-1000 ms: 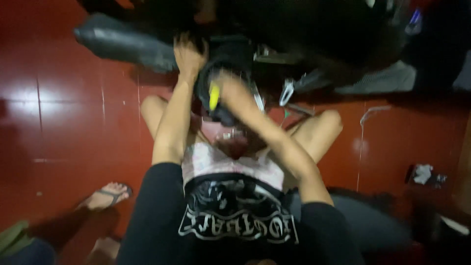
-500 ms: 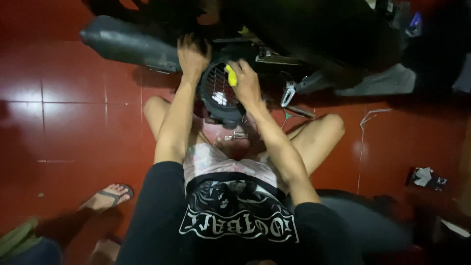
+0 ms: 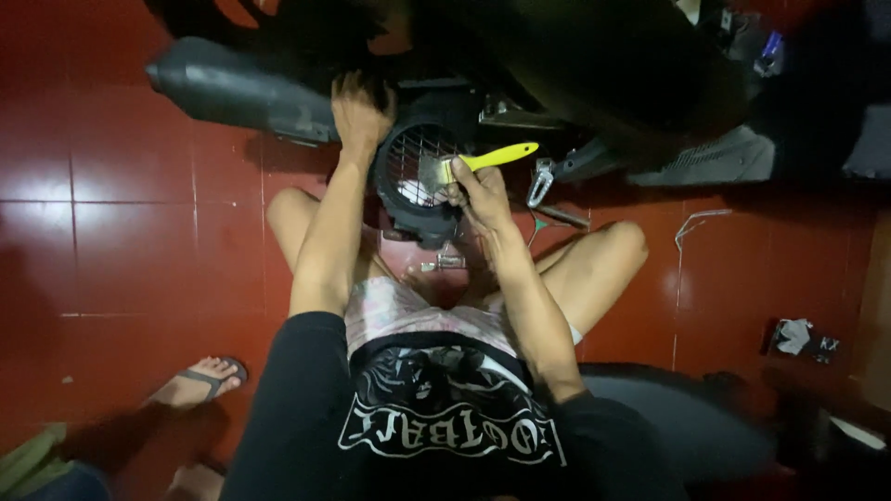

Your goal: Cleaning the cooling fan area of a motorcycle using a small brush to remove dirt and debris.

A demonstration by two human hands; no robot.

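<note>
I sit on a red tiled floor (image 3: pixel 121 250) with my knees spread, facing a black scooter (image 3: pixel 575 74). My left hand (image 3: pixel 360 113) grips the top rim of a round black fan cover with a wire grille (image 3: pixel 418 181), holding it up in front of me. My right hand (image 3: pixel 475 193) is closed around a small brush with a yellow handle (image 3: pixel 497 157); its bristles rest against the grille.
The scooter's black exhaust pipe (image 3: pixel 232 93) lies to the left. A metal footpeg (image 3: pixel 540 181) hangs at the right of the cover. Small metal parts (image 3: pixel 445 264) lie between my legs. Another person's sandalled foot (image 3: pixel 200 382) is at lower left. A crumpled rag (image 3: pixel 798 339) sits at right.
The brush in my right hand has turned from pointing upright to lying sideways across the grille, handle to the right. The view has steadied and the fan cover sits a little lower.
</note>
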